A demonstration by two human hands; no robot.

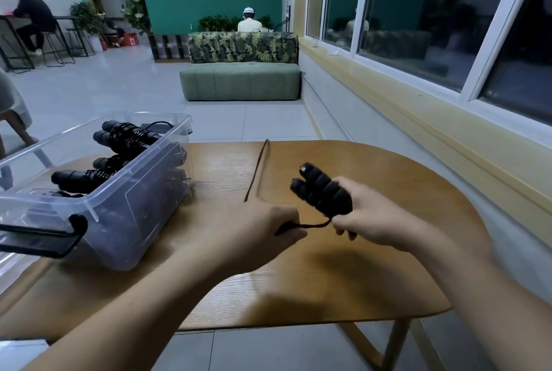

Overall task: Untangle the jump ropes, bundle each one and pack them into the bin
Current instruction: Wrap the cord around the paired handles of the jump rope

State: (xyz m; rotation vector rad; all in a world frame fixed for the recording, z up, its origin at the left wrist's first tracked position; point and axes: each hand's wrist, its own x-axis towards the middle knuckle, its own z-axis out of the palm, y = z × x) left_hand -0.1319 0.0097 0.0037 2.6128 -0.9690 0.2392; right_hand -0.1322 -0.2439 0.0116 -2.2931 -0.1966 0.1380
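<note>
- Nearest me, my left hand [268, 227] sits just left of centre frame. Its fingers are curled tight, pinching the thin dark cord [254, 179] where it leaves the fist.
- Just to its right, my right hand [370, 218] is wrapped round the jump rope handles [322, 194]. Both are clamped side by side, with their butt ends poking up and left out of my grip.
- The handles are black ribbed foam, chunky and squashy-looking. They should take a firm squeeze without slipping.
- A short stretch of cord bridges the two hands, sagging a little. It looks limp and matte, more like string than stiff plastic.
- Here's what matters: the loose length runs away from my left fist, up the frame toward the far edge of the table [373, 266]. It lies almost straight, and it bends back on itself at that edge.
- So the slack is on my left hand's side, with its long axis running near to far. I'd say that hand draws it in and winds it round the handles, which lie slanted across that line.
- The table is smooth, pale, wood-grained and rounded at the corner, so nothing should snag the cord.
- In the left of the frame stands the clear plastic bin [143, 209], near my left arm. Bundled ropes [125, 136], cord coiled round black handles, are already in it, so this rope looks like a late one.
- Further off is a green padded bench [239, 83] at upper centre, with dark windows [418, 27] at upper right.
</note>
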